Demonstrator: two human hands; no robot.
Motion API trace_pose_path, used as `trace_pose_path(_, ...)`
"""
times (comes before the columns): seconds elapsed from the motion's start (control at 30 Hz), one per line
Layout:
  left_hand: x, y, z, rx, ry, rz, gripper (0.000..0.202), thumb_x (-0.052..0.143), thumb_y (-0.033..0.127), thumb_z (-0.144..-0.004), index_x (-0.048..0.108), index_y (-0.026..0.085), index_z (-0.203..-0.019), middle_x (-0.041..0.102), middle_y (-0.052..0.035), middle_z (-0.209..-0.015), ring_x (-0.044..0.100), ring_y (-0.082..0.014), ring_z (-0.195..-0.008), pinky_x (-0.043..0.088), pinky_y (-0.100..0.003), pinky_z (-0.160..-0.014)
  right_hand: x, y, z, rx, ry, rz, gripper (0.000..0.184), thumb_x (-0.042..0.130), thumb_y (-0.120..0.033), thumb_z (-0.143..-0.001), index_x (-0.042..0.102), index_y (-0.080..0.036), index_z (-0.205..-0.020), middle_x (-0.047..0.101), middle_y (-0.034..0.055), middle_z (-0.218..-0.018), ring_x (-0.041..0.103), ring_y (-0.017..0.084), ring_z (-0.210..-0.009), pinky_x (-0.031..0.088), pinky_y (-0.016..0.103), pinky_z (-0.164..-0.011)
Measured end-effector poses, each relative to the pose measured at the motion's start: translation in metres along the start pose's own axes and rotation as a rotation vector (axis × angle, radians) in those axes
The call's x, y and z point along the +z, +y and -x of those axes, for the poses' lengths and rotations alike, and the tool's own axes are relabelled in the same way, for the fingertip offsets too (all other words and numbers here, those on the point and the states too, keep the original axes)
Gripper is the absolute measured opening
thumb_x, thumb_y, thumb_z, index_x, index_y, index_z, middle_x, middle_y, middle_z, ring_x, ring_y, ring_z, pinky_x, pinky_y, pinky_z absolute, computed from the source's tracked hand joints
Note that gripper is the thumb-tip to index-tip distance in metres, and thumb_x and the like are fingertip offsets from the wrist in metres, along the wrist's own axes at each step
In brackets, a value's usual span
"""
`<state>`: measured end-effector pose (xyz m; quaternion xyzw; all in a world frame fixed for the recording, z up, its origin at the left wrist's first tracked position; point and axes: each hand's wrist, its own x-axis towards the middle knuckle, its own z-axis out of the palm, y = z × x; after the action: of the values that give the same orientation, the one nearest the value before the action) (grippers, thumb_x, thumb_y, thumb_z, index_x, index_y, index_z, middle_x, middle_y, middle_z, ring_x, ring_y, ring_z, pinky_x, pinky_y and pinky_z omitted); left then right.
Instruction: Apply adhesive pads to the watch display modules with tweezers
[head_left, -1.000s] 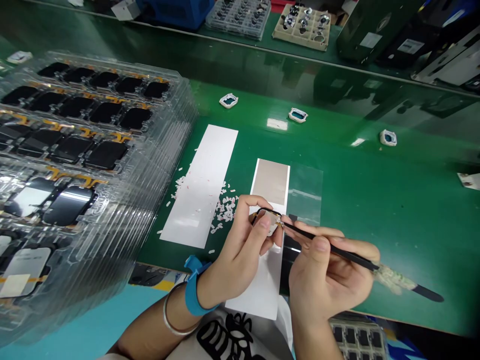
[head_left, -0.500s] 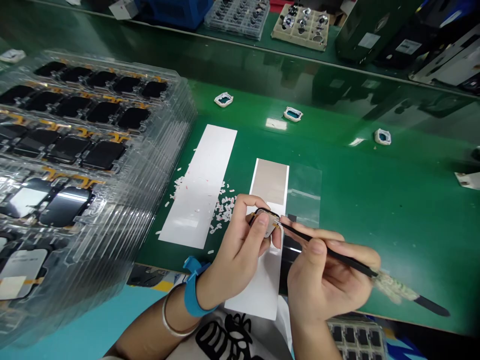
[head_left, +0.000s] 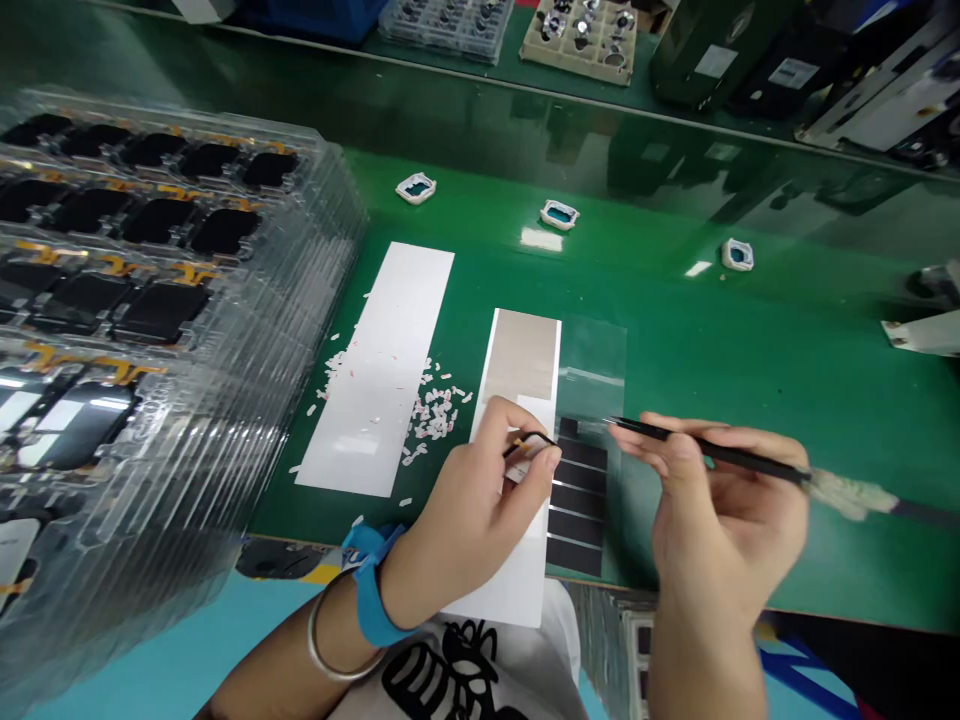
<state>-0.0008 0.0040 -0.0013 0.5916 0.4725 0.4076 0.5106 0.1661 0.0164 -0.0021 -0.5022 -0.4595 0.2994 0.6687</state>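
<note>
My left hand [head_left: 480,510] is closed on a small watch-size display module [head_left: 529,446] with a black rim and an orange flex cable, most of it hidden by the fingers. It is held above a white backing sheet [head_left: 517,570] with a beige panel at its far end. My right hand [head_left: 720,490] grips black tweezers [head_left: 720,455], wrapped with pale tape near the back end. Their tips point left, over a clear film [head_left: 594,370] and close to a sheet of black strips [head_left: 581,500]. A gap separates the tips from the module.
Stacked clear trays [head_left: 300,260] of display modules rise on the left. A long white sheet [head_left: 382,370] lies among scattered white scraps [head_left: 435,412]. White-rimmed pieces [head_left: 560,214] sit at the back, below a shelf with a box of metal parts [head_left: 579,42].
My right hand has drawn the tweezers away from the module to the right. The left hand has tilted the module. The whole view has shifted a little.
</note>
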Motion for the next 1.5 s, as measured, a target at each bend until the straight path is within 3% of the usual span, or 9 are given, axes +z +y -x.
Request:
trace_pose_path(0.1,0.003,0.002,-0.002,0.122,-0.168,-0.377,0.011,0.035,0.022,-0.104,0.046,0.020,-0.105,0.066,-0.0095,-0.095,0.065,-0.0240,-0.084,0.049,-0.035,-0.066,-0.023,0.012,-0.013,0.110,-0.201,0.095,0.026,0.077,-0.020,-0.084,0.053,-0.019,-0.093,0.075,0.0047,-0.085,0.076,0.018,-0.067,0.066,0.026,-0.068)
trace_pose_path(0.2,0.006,0.003,-0.007,0.172,-0.269,-0.524,0.015,0.035,0.018,-0.104,0.049,0.019,-0.100,0.068,-0.0126,-0.098,0.067,-0.0297,-0.095,0.052,-0.040,-0.072,-0.028,0.022,-0.016,0.160,-0.279,0.140,0.023,0.077,-0.027,-0.085,0.057,-0.018,-0.091,0.075,0.0069,-0.082,0.075,0.019,-0.065,0.066,0.025,-0.063)
trace_pose_path(0.43,0.006,0.001,-0.011,0.125,-0.253,-0.443,0.011,0.042,0.024,-0.103,0.053,0.022,-0.099,0.068,-0.0061,-0.088,0.068,-0.0263,-0.090,0.055,-0.035,-0.072,-0.022,0.027,-0.013,0.111,-0.308,0.111,0.015,0.073,-0.021,-0.088,0.058,-0.019,-0.089,0.076,0.0054,-0.083,0.076,0.019,-0.065,0.066,0.025,-0.062)
trace_pose_path(0.67,0.005,0.000,-0.010,0.074,-0.312,-0.516,0.022,0.031,0.030,-0.106,0.050,0.020,-0.106,0.067,-0.0085,-0.092,0.068,-0.0271,-0.091,0.056,-0.042,-0.077,-0.025,0.029,-0.015,0.142,-0.310,0.103,0.015,0.074,-0.023,-0.087,0.060,-0.018,-0.087,0.076,0.0067,-0.081,0.076,0.020,-0.064,0.066,0.025,-0.064)
trace_pose_path(1.0,0.007,-0.003,-0.010,0.097,-0.254,-0.502,0.011,0.039,0.025,-0.104,0.050,0.022,-0.105,0.070,-0.0085,-0.102,0.068,-0.0240,-0.091,0.057,-0.036,-0.074,-0.023,0.030,-0.013,0.154,-0.291,0.090,0.018,0.073,-0.025,-0.088,0.056,-0.020,-0.089,0.076,0.0042,-0.081,0.076,0.019,-0.063,0.066,0.024,-0.061)
trace_pose_path(1.13,0.007,-0.004,-0.009,0.125,-0.162,-0.462,0.007,0.048,0.019,-0.099,0.054,0.021,-0.101,0.068,-0.0036,-0.088,0.066,-0.0182,-0.074,0.052,-0.028,-0.062,-0.024,0.027,-0.014,0.146,-0.206,0.069,0.024,0.073,-0.024,-0.088,0.051,-0.020,-0.094,0.074,0.0014,-0.083,0.074,0.018,-0.060,0.065,0.025,-0.056)
trace_pose_path(1.2,0.006,-0.004,-0.008,0.150,-0.099,-0.424,0.006,0.055,0.018,-0.096,0.058,0.021,-0.098,0.069,-0.0014,-0.083,0.063,-0.0155,-0.067,0.049,-0.026,-0.059,-0.024,0.020,-0.015,0.097,-0.147,0.082,0.023,0.073,-0.021,-0.088,0.051,-0.020,-0.093,0.073,0.0009,-0.083,0.074,0.017,-0.062,0.065,0.024,-0.057)
trace_pose_path(1.3,0.004,-0.001,-0.008,0.188,-0.032,-0.350,0.010,0.061,0.019,-0.094,0.066,0.021,-0.102,0.074,-0.0019,-0.088,0.066,-0.0152,-0.072,0.051,-0.025,-0.063,-0.018,0.001,-0.012,-0.049,-0.083,0.027,0.020,0.070,-0.012,-0.088,0.052,-0.019,-0.093,0.070,-0.0001,-0.081,0.075,0.017,-0.072,0.066,0.026,-0.062)
trace_pose_path(1.5,0.001,0.000,-0.007,0.197,-0.020,-0.238,0.033,0.050,0.021,-0.101,0.062,0.022,-0.131,0.074,-0.0062,-0.099,0.068,-0.0169,-0.080,0.053,-0.026,-0.066,0.009,-0.029,0.014,-0.224,-0.114,-0.112,0.026,0.060,0.000,-0.088,0.052,-0.019,-0.103,0.069,0.0026,-0.086,0.074,0.019,-0.078,0.070,0.037,-0.069)
